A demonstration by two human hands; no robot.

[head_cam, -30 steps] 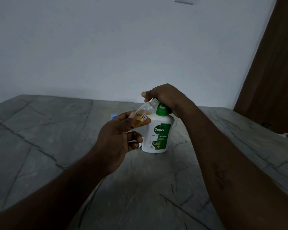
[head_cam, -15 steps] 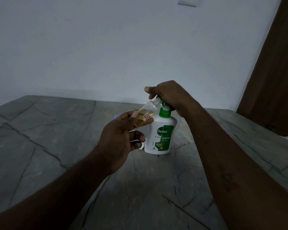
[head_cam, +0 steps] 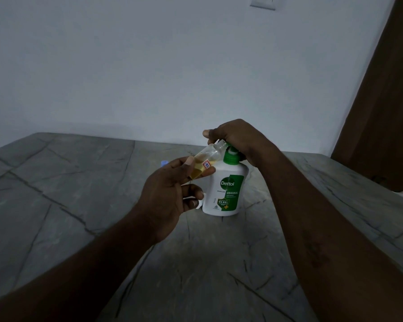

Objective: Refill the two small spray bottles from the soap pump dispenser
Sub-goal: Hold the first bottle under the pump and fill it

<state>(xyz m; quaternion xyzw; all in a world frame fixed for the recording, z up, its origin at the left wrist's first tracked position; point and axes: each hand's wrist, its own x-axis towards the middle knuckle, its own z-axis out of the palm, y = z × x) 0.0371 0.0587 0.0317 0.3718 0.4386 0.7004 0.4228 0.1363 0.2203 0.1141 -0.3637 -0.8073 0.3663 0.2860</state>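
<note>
A white Dettol soap pump dispenser (head_cam: 226,189) with a green label and green collar stands on the grey stone table (head_cam: 79,194). My right hand (head_cam: 237,138) lies curled over its pump head, hiding the nozzle. My left hand (head_cam: 170,194) pinches a small clear spray bottle (head_cam: 205,162), tilted, its open neck up against the pump under my right hand. Yellowish liquid fills the bottle's lower part, and a small red-and-white sticker is on its side. A small white piece (head_cam: 199,203) shows behind my left fingers, beside the dispenser's base.
A small pale blue cap-like object (head_cam: 164,162) stands on the table behind my left hand. A plain wall rises behind the table, with a switch plate (head_cam: 262,2) at the top. A brown door (head_cam: 386,108) stands at the right.
The pump head was pressed low one second ago and has since risen, with my right hand still on it. The small bottle stays tilted at the nozzle.
</note>
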